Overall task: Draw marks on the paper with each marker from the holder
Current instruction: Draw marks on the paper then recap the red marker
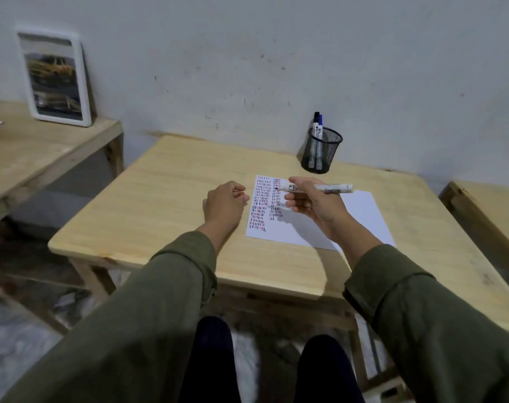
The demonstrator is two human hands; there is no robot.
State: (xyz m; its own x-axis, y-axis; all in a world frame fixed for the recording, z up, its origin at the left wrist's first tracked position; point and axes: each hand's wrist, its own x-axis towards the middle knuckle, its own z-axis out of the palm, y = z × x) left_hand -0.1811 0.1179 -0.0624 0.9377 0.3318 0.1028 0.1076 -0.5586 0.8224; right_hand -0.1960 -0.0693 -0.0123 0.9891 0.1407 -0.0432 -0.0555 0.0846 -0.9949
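A white sheet of paper (360, 216) lies on the wooden table (166, 205), its left part covered with rows of short red, blue and black marks. My right hand (311, 202) holds an uncapped white marker (331, 188) level above the paper, tip pointing left. My left hand (225, 203) is curled just left of the sheet, with something small and pale between its fingers; whether that is the cap is unclear. A black mesh holder (323, 152) stands at the table's back edge with two capped markers (317, 123) upright in it.
A lower wooden bench (29, 152) to the left carries a white-framed picture (54, 80) leaning on the wall. Another wooden table edge (485, 205) shows at the right. My knees sit under the table's near edge.
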